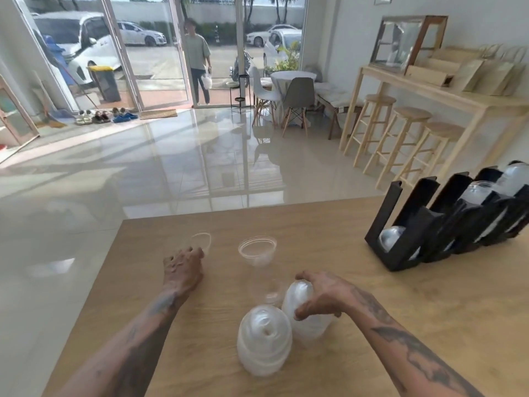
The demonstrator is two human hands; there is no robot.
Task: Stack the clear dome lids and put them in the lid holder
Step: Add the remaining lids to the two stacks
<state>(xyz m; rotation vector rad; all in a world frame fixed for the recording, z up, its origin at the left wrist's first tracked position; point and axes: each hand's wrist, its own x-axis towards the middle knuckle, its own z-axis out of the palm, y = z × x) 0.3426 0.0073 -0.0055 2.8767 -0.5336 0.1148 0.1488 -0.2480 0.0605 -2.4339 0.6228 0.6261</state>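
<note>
My right hand (320,296) grips a stack of clear dome lids (300,313) standing on the wooden table (372,325). A second stack of dome lids (264,339) stands just left of it, nearer to me. My left hand (183,267) is closed on a single clear lid (201,242) near the table's far left edge. Another single clear lid (257,250) lies upside down between my hands, farther away. The black lid holder (406,233) stands at the right with several slots, some holding clear lids (392,237).
The table's far edge and left edge drop off to a glossy tiled floor. Beyond stand wooden stools (380,124), a side counter, a round table with chairs, and a person (197,58) in the open doorway.
</note>
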